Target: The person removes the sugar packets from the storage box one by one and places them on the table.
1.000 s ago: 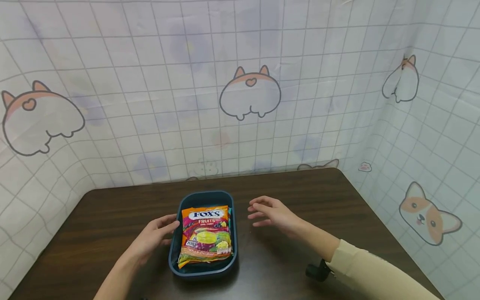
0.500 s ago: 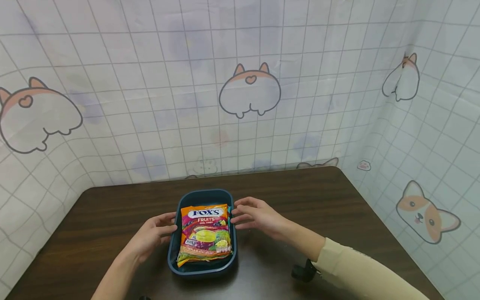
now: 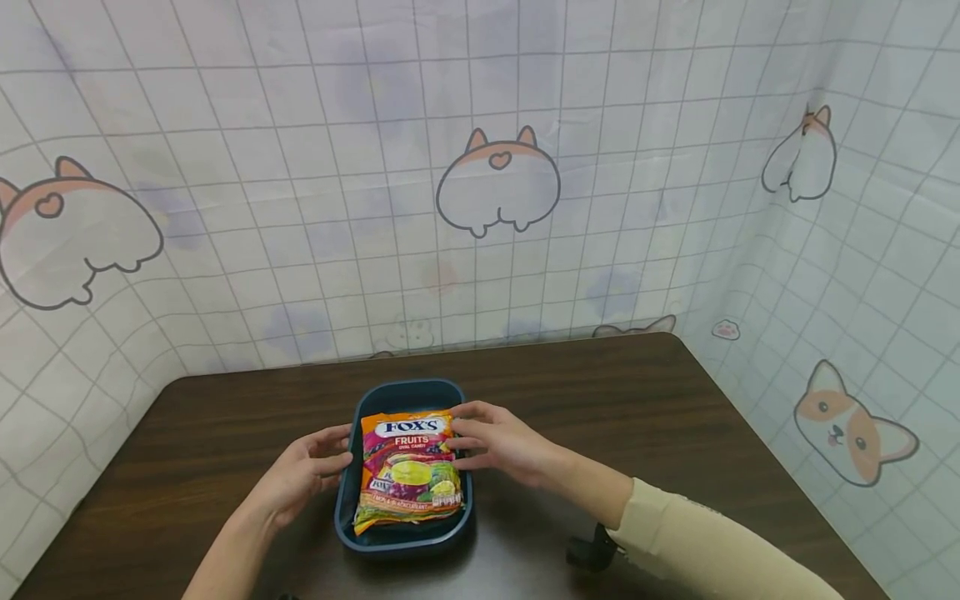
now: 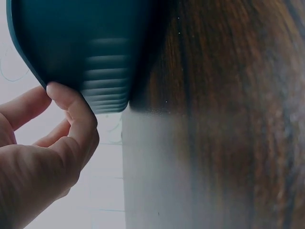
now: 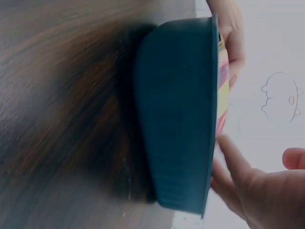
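Observation:
A dark teal plastic tub [image 3: 405, 547] stands on the table, holding an orange and purple bag of Fox's fruit candy [image 3: 411, 471]. Under that bag's right edge a bit of another packet seems to show. At the tub's left rim, my left hand [image 3: 300, 471] pinches the edge between thumb and finger, as the left wrist view shows [image 4: 52, 148]. From the right, my right hand [image 3: 506, 442] reaches over the opposite rim, its fingers spread at the candy bag's upper right edge. In the right wrist view those fingertips [image 5: 223, 139] partly disappear behind the rim.
The dark wooden table [image 3: 600, 392] extends around the tub to a back edge near a white gridded cloth [image 3: 337, 208] with cartoon corgis. A small black device [image 3: 592, 550] hangs by the right sleeve.
My right hand has moved left, from beside the tub to over its right rim and onto the candy bag. The left hand stays at the left rim.

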Demonstrator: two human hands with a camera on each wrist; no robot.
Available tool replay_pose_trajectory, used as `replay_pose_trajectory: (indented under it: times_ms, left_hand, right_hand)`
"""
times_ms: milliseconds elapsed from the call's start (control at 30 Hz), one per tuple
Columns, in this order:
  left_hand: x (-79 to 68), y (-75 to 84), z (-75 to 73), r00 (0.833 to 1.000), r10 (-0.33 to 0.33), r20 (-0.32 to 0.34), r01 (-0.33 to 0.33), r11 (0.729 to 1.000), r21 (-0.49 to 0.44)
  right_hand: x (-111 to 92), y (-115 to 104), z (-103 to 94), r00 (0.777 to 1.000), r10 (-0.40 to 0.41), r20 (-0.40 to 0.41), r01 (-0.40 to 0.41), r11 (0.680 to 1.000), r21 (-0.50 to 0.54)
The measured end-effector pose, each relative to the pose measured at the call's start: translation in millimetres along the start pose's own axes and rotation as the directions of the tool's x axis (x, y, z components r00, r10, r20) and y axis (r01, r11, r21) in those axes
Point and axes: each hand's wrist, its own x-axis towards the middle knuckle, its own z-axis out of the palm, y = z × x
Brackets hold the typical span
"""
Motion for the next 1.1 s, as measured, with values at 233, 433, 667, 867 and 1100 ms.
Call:
replay_pose_trajectory:
  times_ms: [233,433,667,867,1100]
  left_hand:
    - [-0.7,0.6,0.2,1.000,-0.001,-0.004,0.001,1.000,-0.004]
    - [-0.3,0.2,1.2,1.000,0.002,-0.008,-0.002,1.000,-0.004]
    - [-1.2,0.1,1.5,1.000,0.001,-0.007,-0.001,1.000,-0.013]
    - [-1.4,-0.3,0.6,1.000,0.006,-0.004,-0.006,1.000,-0.017]
    - [-0.9,-0.5,0.4,1.000,0.010,0.007,-0.010,1.000,-0.027]
  right_hand:
    - [-2.0,-6.1,19.6,0.999,0.026,-0.046,-0.027,0.999,-0.017]
    - [-2.3,-10.9,36.2,0.993,0.049,-0.105,-0.053,0.998,-0.039]
    - [1.2,-11.5,47.5,0.988,0.056,-0.144,-0.063,0.997,-0.044]
    - [1.1,-10.3,48.8,0.986,0.042,-0.160,-0.040,0.999,0.016]
    - [1.0,-10.9,49.8,0.984,0.040,-0.171,-0.031,0.998,0.057]
